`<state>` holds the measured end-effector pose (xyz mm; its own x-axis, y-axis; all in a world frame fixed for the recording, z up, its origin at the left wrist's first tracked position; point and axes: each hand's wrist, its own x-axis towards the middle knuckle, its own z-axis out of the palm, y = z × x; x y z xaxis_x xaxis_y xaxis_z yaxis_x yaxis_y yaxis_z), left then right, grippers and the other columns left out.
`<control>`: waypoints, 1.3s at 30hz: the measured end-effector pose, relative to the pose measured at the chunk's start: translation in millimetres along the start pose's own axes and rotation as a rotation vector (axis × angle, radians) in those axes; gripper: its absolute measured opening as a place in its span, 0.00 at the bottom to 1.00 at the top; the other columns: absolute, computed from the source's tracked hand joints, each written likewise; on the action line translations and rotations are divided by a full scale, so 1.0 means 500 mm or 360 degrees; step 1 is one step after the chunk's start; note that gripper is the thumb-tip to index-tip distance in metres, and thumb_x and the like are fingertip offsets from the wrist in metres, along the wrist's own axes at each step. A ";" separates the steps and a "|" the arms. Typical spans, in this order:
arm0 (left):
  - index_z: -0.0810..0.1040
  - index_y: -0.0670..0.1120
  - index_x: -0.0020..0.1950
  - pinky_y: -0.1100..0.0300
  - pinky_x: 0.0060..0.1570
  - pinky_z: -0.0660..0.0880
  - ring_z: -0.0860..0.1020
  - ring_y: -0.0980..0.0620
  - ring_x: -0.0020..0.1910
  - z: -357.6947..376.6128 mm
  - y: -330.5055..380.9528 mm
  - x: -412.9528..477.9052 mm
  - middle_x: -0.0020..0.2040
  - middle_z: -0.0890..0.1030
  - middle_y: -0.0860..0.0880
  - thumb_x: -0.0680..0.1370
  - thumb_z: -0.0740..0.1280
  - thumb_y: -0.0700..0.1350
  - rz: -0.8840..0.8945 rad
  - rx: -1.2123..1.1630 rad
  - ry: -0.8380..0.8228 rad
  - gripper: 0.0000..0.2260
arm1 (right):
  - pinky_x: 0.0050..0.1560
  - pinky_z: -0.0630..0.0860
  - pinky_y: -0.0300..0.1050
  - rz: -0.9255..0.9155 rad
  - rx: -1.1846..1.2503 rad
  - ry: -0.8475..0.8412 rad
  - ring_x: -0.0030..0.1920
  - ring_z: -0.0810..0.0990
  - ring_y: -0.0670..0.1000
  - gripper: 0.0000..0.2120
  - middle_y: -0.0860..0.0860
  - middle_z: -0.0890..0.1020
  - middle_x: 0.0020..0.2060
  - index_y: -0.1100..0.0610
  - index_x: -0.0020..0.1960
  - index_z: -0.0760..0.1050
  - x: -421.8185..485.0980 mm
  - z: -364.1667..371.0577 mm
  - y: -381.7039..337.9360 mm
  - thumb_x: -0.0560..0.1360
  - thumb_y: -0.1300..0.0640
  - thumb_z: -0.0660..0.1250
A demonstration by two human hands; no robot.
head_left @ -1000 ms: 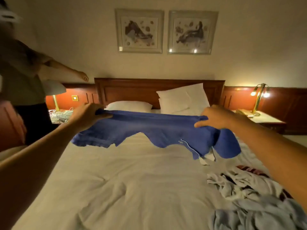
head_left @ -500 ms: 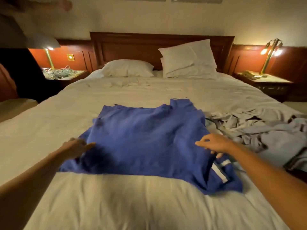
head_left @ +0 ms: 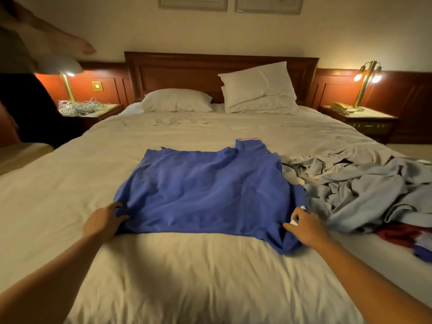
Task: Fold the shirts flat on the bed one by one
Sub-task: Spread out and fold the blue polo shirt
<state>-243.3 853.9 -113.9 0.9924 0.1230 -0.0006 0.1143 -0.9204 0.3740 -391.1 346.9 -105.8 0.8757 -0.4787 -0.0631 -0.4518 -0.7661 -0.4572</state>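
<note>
In the lower centre of the frame, the left hand (head_left: pixel 105 220) grasps the near left corner of the blue shirt (head_left: pixel 205 190), and the right hand (head_left: pixel 306 226) pinches its bunched near right corner, both arms extended over the bed (head_left: pixel 187 277). The shirt lies spread and slightly wrinkled on the sheet at frame centre, its right edge touching a grey clothes heap (head_left: pixel 362 190) at centre right. Farther back, pillows (head_left: pixel 176 100) rest against the headboard (head_left: pixel 210 66), a lit lamp (head_left: pixel 368 73) stands at upper right, and a second person (head_left: pixel 23 47) occupies the upper left.
</note>
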 end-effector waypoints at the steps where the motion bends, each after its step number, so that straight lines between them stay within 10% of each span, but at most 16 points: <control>1: 0.78 0.49 0.67 0.50 0.54 0.74 0.79 0.37 0.58 -0.008 -0.006 -0.003 0.61 0.81 0.39 0.77 0.72 0.51 0.0064 0.0036 0.0013 0.20 | 0.47 0.74 0.49 0.0020 0.0006 -0.0035 0.46 0.78 0.61 0.13 0.58 0.77 0.46 0.57 0.46 0.70 -0.002 -0.007 0.000 0.73 0.53 0.73; 6: 0.78 0.54 0.67 0.54 0.53 0.75 0.79 0.42 0.57 -0.102 -0.030 0.002 0.62 0.81 0.43 0.79 0.68 0.56 0.0188 0.0536 -0.0033 0.18 | 0.47 0.74 0.46 0.0090 0.0024 -0.0085 0.49 0.80 0.58 0.14 0.58 0.81 0.48 0.61 0.51 0.75 0.002 -0.059 -0.010 0.72 0.54 0.75; 12: 0.75 0.53 0.69 0.55 0.56 0.76 0.78 0.48 0.57 -0.173 -0.031 0.010 0.61 0.77 0.48 0.74 0.63 0.71 -0.0077 0.1047 -0.0188 0.30 | 0.26 0.65 0.39 0.0124 -0.0295 -0.0682 0.22 0.68 0.51 0.21 0.55 0.70 0.27 0.56 0.36 0.67 -0.023 -0.132 -0.034 0.77 0.42 0.67; 15: 0.63 0.56 0.78 0.45 0.69 0.67 0.69 0.39 0.69 -0.126 -0.010 -0.016 0.75 0.64 0.44 0.71 0.57 0.77 -0.0222 0.0829 -0.0175 0.41 | 0.50 0.74 0.44 0.0040 -0.0693 -0.0782 0.48 0.78 0.53 0.26 0.56 0.78 0.52 0.56 0.50 0.77 -0.049 -0.112 -0.035 0.74 0.32 0.65; 18: 0.54 0.59 0.80 0.37 0.75 0.52 0.54 0.36 0.78 -0.046 0.048 -0.050 0.81 0.52 0.44 0.75 0.53 0.75 0.0113 0.0517 -0.0190 0.38 | 0.71 0.63 0.54 -0.0172 -0.0758 -0.0449 0.74 0.62 0.58 0.35 0.56 0.58 0.76 0.46 0.69 0.70 -0.080 -0.077 -0.015 0.70 0.27 0.64; 21: 0.54 0.61 0.80 0.36 0.75 0.49 0.51 0.39 0.80 0.049 0.102 -0.102 0.82 0.51 0.48 0.80 0.52 0.69 0.0360 0.0296 -0.0399 0.30 | 0.74 0.50 0.58 -0.0490 -0.0673 -0.0327 0.79 0.48 0.54 0.28 0.47 0.53 0.79 0.38 0.72 0.66 -0.102 -0.040 0.006 0.74 0.31 0.63; 24: 0.45 0.62 0.81 0.40 0.76 0.42 0.43 0.40 0.80 0.117 0.102 -0.148 0.82 0.44 0.50 0.80 0.46 0.69 0.0378 0.0386 -0.0473 0.30 | 0.68 0.52 0.50 -0.0681 -0.0719 -0.0225 0.73 0.62 0.47 0.16 0.39 0.74 0.61 0.40 0.56 0.76 -0.110 -0.026 0.032 0.76 0.32 0.60; 31: 0.44 0.63 0.80 0.42 0.77 0.42 0.43 0.42 0.81 0.123 0.094 -0.153 0.82 0.44 0.51 0.81 0.44 0.68 0.0351 0.0418 -0.0473 0.29 | 0.48 0.68 0.37 -0.0675 -0.0662 -0.0725 0.37 0.74 0.45 0.36 0.47 0.79 0.31 0.51 0.34 0.73 -0.155 -0.097 0.017 0.60 0.17 0.56; 35: 0.45 0.63 0.80 0.39 0.76 0.45 0.45 0.39 0.80 0.122 0.107 -0.139 0.82 0.44 0.51 0.80 0.45 0.69 0.0302 0.0483 -0.0523 0.30 | 0.35 0.75 0.37 -0.0458 -0.0227 -0.1207 0.28 0.78 0.48 0.29 0.50 0.82 0.29 0.56 0.38 0.82 -0.191 -0.140 -0.016 0.71 0.29 0.66; 39: 0.48 0.62 0.80 0.37 0.74 0.49 0.48 0.37 0.79 0.119 0.136 -0.136 0.82 0.47 0.52 0.78 0.46 0.72 0.0201 0.0540 -0.0544 0.32 | 0.44 0.78 0.39 -0.0734 -0.0123 -0.0759 0.37 0.83 0.51 0.15 0.50 0.85 0.40 0.51 0.51 0.84 -0.183 -0.123 -0.015 0.76 0.40 0.68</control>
<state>-300.6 760.7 -143.5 0.9511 -0.0738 -0.2998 -0.0559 -0.9961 0.0679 -478.5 369.9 -42.0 0.9535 0.1339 -0.2701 -0.0084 -0.8839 -0.4676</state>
